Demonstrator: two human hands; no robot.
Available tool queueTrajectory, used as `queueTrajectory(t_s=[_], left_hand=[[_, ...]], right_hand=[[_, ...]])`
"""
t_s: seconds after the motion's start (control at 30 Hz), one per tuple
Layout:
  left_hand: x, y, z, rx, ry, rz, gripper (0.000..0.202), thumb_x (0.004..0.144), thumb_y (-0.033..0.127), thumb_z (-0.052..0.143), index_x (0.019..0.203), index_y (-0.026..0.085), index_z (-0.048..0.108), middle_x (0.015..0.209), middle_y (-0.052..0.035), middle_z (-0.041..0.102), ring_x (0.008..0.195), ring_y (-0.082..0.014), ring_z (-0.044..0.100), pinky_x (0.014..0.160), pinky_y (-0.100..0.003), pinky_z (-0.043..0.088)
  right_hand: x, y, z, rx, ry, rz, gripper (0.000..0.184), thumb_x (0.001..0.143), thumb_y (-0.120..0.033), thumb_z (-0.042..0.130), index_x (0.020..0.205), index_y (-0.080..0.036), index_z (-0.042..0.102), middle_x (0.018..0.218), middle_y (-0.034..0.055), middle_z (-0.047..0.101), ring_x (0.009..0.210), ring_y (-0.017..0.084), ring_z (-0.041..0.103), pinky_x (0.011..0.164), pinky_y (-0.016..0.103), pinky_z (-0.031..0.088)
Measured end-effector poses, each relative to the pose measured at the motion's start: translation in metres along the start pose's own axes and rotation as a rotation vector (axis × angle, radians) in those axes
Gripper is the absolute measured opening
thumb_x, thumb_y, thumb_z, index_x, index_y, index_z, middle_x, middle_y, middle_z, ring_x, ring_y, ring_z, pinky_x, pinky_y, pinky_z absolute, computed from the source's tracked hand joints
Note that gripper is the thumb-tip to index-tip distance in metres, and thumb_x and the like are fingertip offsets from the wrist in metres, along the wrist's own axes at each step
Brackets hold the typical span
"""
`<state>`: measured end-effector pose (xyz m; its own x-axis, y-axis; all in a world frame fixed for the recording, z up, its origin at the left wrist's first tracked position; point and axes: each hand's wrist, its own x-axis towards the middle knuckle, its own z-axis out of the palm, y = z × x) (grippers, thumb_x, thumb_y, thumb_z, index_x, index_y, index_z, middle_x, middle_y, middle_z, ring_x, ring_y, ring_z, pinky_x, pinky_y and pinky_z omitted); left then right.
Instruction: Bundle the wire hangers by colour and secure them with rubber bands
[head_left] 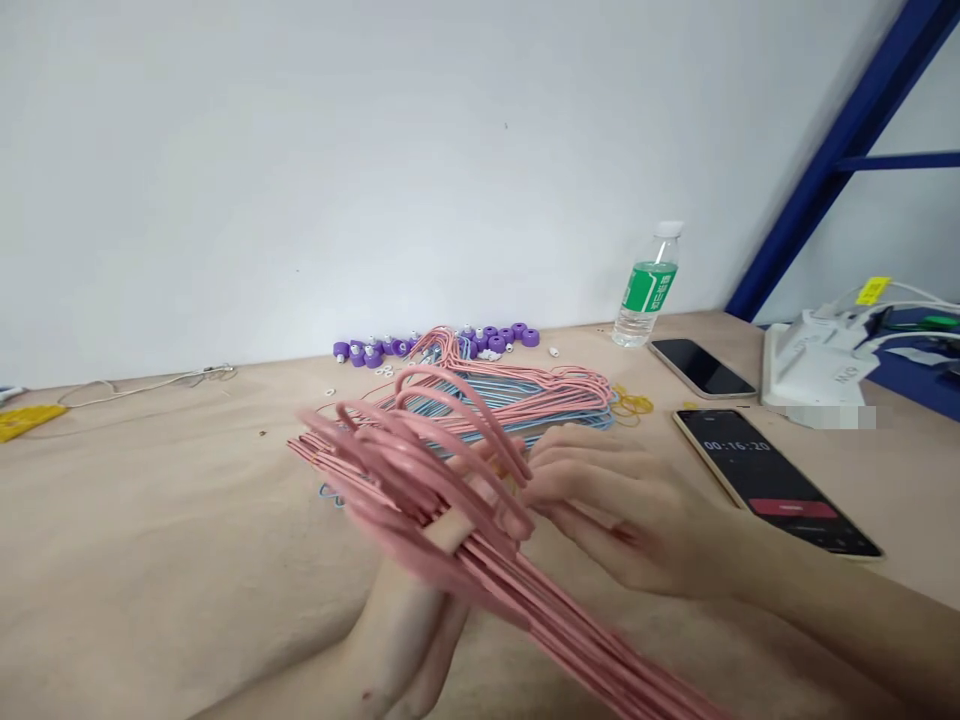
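Note:
A thick bundle of pink coated wire hangers (pixel 570 625) slants across the front, its curved hooks raised toward the middle. My left hand (pixel 416 600) is wrapped round the bundle just below the hooks, with the thumb showing between the wires. At the right side of the hooks, my right hand (pixel 622 510) has its fingers bent and pressed together. A thin yellowish strand shows by its fingertips, but what they pinch is partly hidden. Behind the hands lies a pile of pink and blue hangers (pixel 559 385), with yellow rubber bands (pixel 631 403) at its right end.
Purple round pieces with white parts (pixel 375 350) line the wall. A water bottle (pixel 649 290), a dark phone (pixel 701 367), a phone showing a timer (pixel 772 480) and a white power strip with chargers (pixel 810 360) stand right. A yellow item (pixel 30 422) lies far left.

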<state>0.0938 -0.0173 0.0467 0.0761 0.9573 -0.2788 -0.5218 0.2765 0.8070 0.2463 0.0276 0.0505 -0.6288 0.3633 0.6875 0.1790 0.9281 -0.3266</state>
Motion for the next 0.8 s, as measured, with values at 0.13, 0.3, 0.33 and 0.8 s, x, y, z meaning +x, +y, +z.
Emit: queueTrajectory(t_s=[0.13, 0.3, 0.33, 0.8], left_hand=[[0.001, -0.002, 0.000, 0.064, -0.100, -0.041, 0.015, 0.065, 0.022, 0.072, 0.057, 0.015, 0.060, 0.062, 0.0020, 0.055, 0.056, -0.0076, 0.043, 0.065, -0.021, 0.044], [0.001, -0.001, -0.001, 0.126, -0.097, 0.008, 0.011, 0.063, 0.021, 0.072, 0.069, 0.015, 0.065, 0.068, 0.0000, 0.057, 0.068, -0.0119, 0.050, 0.071, -0.023, 0.043], [0.001, -0.001, -0.001, 0.135, -0.086, -0.003, 0.012, 0.063, 0.022, 0.072, 0.070, 0.016, 0.065, 0.071, -0.0005, 0.058, 0.072, -0.0128, 0.051, 0.073, -0.024, 0.043], [-0.005, -0.001, 0.004, 0.015, -0.031, -0.116, 0.027, 0.052, 0.028, 0.075, 0.051, 0.016, 0.052, 0.052, 0.0053, 0.038, 0.051, -0.0069, 0.031, 0.057, -0.020, 0.038]], right_hand=[[0.001, -0.007, 0.002, 0.123, 0.076, 0.303, 0.018, 0.080, -0.007, 0.043, 0.090, -0.019, 0.050, 0.077, -0.0002, 0.062, 0.068, 0.009, 0.057, 0.059, 0.020, 0.047], [0.001, -0.008, 0.005, 0.261, 0.130, 0.538, 0.004, 0.075, -0.017, 0.053, 0.075, -0.020, 0.050, 0.069, -0.0017, 0.059, 0.057, 0.009, 0.051, 0.050, 0.022, 0.042], [0.002, -0.008, 0.006, 0.309, 0.133, 0.582, 0.006, 0.074, -0.019, 0.056, 0.073, -0.020, 0.049, 0.067, -0.0022, 0.057, 0.055, 0.009, 0.049, 0.048, 0.022, 0.039], [0.004, 0.002, 0.011, 1.220, -0.200, 1.056, 0.023, 0.065, -0.020, 0.066, 0.083, -0.016, 0.053, 0.083, 0.0025, 0.062, 0.071, 0.012, 0.057, 0.061, 0.026, 0.042]])
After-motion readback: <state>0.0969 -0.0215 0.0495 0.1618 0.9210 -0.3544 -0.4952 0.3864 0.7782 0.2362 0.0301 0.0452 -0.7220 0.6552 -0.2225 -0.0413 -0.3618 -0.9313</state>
